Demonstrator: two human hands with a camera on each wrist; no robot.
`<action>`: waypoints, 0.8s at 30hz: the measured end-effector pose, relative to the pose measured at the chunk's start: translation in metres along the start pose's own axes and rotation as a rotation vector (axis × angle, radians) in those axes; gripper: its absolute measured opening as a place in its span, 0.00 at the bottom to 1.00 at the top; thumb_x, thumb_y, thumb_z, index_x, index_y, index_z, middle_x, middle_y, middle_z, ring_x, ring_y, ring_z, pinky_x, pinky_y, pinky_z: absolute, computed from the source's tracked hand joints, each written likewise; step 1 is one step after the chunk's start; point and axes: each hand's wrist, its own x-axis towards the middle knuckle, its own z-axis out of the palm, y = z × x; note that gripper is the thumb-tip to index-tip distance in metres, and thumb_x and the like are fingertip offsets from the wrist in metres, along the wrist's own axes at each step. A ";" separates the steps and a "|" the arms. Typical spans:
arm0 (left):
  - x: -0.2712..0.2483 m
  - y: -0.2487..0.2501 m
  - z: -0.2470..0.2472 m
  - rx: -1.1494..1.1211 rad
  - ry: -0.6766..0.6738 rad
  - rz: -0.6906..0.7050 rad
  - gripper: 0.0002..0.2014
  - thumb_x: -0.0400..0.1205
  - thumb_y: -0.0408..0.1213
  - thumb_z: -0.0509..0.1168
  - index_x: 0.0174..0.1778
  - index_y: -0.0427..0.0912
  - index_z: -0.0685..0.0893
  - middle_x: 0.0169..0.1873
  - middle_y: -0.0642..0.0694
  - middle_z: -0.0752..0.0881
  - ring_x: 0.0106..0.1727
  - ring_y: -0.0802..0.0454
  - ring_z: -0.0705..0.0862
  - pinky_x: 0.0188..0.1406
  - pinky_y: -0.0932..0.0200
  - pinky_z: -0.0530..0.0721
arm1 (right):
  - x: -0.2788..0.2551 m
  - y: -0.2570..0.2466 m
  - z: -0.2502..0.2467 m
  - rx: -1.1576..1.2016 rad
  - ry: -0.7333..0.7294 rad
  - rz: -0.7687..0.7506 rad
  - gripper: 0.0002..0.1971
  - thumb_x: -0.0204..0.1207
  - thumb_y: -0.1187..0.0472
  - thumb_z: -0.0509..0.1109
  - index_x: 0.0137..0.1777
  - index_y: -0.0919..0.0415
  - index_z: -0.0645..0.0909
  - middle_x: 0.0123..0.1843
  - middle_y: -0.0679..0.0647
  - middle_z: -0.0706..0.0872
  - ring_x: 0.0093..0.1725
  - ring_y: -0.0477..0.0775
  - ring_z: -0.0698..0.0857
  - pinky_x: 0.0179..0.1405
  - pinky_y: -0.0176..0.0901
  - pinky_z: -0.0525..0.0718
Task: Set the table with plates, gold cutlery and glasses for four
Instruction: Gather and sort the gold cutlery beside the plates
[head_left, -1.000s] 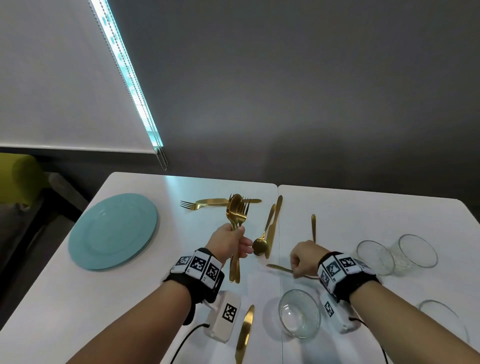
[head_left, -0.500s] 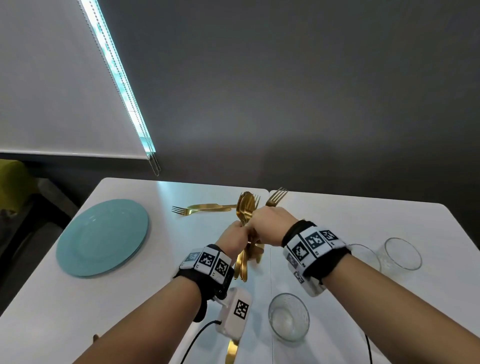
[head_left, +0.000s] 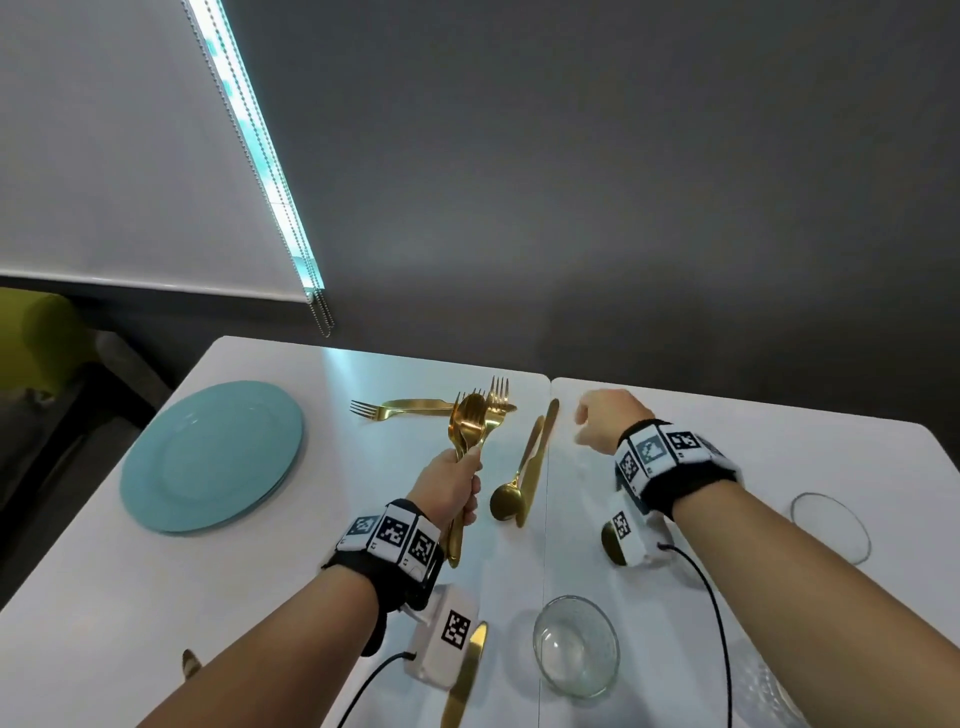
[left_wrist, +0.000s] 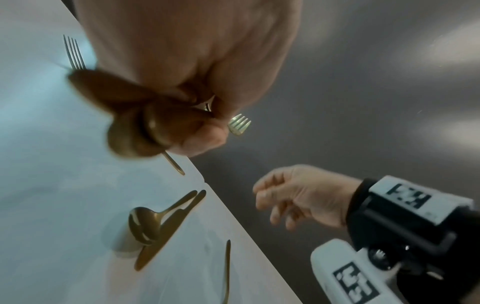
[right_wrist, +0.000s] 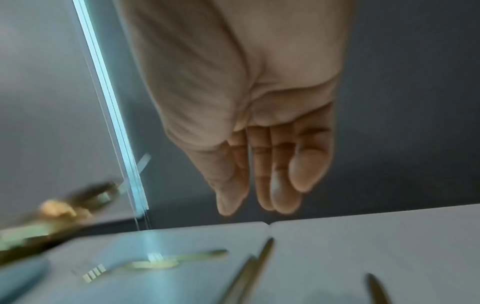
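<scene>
My left hand (head_left: 460, 486) is raised over the middle of the white table (head_left: 156, 597) and grips a bundle of gold forks and spoons (head_left: 470, 423), heads up. The left wrist view shows the same bundle (left_wrist: 135, 123) in my curled fingers. My right hand (head_left: 597, 421) hovers to the right of it and holds nothing. Its fingers (right_wrist: 262, 174) hang nearly straight. A teal plate (head_left: 213, 454) lies at the left. A gold fork and knife (head_left: 410, 408) lie at the back. A gold spoon and knife (head_left: 522, 480) lie between my hands.
A small glass bowl (head_left: 576, 644) stands near the front centre, and a gold knife (head_left: 465, 675) lies left of it. Another glass (head_left: 831, 525) is at the right behind my right forearm. A window blind and a dark wall rise behind the table.
My right hand picked a fork off the table and carried it to the bundle in my left hand. It has now let go and drawn back to the right, empty.
</scene>
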 end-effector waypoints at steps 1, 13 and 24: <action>0.001 -0.001 -0.002 0.007 0.008 0.000 0.13 0.87 0.46 0.52 0.42 0.42 0.74 0.29 0.46 0.73 0.27 0.54 0.71 0.26 0.61 0.74 | 0.004 0.005 0.006 -0.093 -0.048 0.033 0.12 0.79 0.64 0.64 0.59 0.61 0.82 0.60 0.56 0.84 0.60 0.59 0.83 0.52 0.46 0.80; 0.002 -0.007 -0.013 -0.064 0.026 -0.006 0.06 0.88 0.38 0.51 0.51 0.42 0.71 0.37 0.44 0.85 0.26 0.53 0.78 0.26 0.61 0.82 | 0.028 0.034 0.069 -0.145 -0.227 0.144 0.19 0.86 0.65 0.50 0.70 0.67 0.76 0.71 0.59 0.79 0.72 0.56 0.77 0.76 0.46 0.68; -0.003 -0.012 -0.015 -0.178 0.063 -0.009 0.09 0.88 0.38 0.53 0.48 0.38 0.74 0.29 0.43 0.82 0.24 0.52 0.79 0.23 0.61 0.81 | 0.036 0.028 0.077 -0.261 -0.191 0.117 0.15 0.81 0.69 0.57 0.61 0.66 0.83 0.63 0.60 0.85 0.61 0.58 0.85 0.56 0.43 0.81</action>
